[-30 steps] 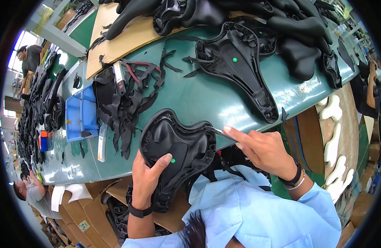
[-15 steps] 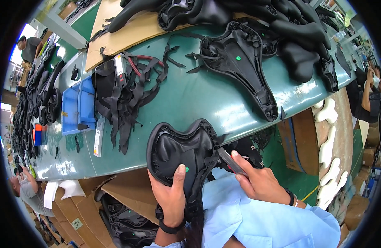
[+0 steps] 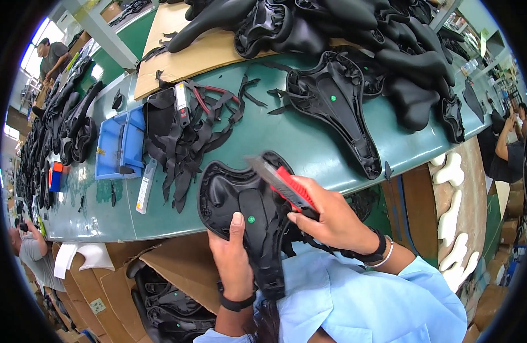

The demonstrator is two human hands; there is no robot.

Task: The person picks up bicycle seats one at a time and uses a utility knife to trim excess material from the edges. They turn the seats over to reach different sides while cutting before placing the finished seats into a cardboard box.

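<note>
My left hand [image 3: 234, 257] grips a black bicycle saddle [image 3: 240, 208], underside up, with a small green dot in its middle. The saddle is tilted toward me over the near edge of the green table [image 3: 298, 146]. My right hand [image 3: 326, 220] holds a red and grey utility knife [image 3: 280, 183] across the saddle's right side, blade end pointing up and left. A second upturned black saddle [image 3: 338, 111] lies further back on the table, untouched.
A heap of black offcut strips and red-handled pliers [image 3: 186, 123] lies left of the saddle, beside a blue tray [image 3: 117, 146]. Many black saddles [image 3: 355, 28] are piled at the back. A cardboard box with saddles [image 3: 166, 297] sits below the table. Other people work at the left and right edges.
I have pulled the saddle closer and tilted it up. My right hand has lifted, and the red knife now shows clearly over the saddle.
</note>
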